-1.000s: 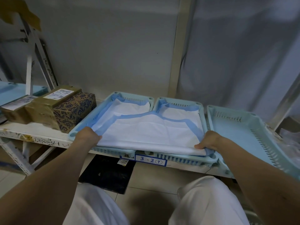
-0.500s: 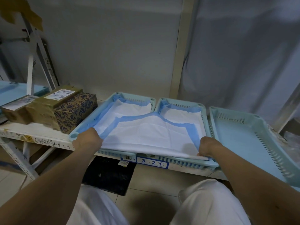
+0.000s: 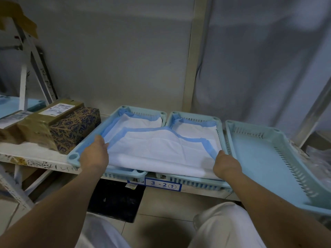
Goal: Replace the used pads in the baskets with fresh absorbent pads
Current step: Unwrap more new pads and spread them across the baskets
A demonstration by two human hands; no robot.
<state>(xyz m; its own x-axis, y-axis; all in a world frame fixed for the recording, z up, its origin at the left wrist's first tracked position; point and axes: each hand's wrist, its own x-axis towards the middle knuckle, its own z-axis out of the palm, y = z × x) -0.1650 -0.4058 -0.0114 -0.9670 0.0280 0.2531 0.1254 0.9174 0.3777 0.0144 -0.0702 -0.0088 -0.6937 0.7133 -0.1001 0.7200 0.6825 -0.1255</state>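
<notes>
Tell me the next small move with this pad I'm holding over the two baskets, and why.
Probably lift the pad and carry it right to the bare basket: both hands hold its near corners, it spans two baskets already lined, and the right one has none.

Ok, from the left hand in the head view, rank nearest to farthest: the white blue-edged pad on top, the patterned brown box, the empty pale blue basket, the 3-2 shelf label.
From the left hand:
1. White blue-edged pad, held at its left edge.
2. Patterned brown box, just left of the hand.
3. White 3-2 shelf label, below and right.
4. Empty pale blue basket, far right, past the right hand.
</notes>
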